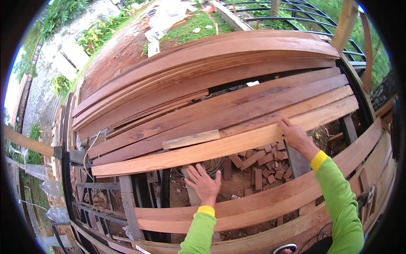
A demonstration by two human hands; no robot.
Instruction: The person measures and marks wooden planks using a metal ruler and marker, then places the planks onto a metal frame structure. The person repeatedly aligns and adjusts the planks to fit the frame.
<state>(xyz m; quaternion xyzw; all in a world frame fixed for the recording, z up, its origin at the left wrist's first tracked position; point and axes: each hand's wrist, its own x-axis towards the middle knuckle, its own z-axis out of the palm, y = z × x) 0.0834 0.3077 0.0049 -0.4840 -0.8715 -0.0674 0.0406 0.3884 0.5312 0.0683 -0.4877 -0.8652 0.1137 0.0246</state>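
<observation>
A long, light orange-brown wooden plank (241, 142) lies across the frame in front of me, at the near side of a row of darker boards. My right hand (297, 136) is on this plank toward its right part, its fingers bent over the face to the far edge; the thumb is hard to see. Just below the plank's near edge, my left hand (204, 184) is open with fingers spread, the fingertips close to that edge. Whether they touch it I cannot tell. A short offcut strip (191, 139) lies along the plank's far edge, left of the middle.
Stacked long boards (211, 59) rest beyond. Nearer me, more planks (237, 207) span the frame over gaps. Small brown wood blocks (270, 163) lie on the soil below. Upright posts (344, 25) stand at the right, and a black metal post (66, 182) at the left.
</observation>
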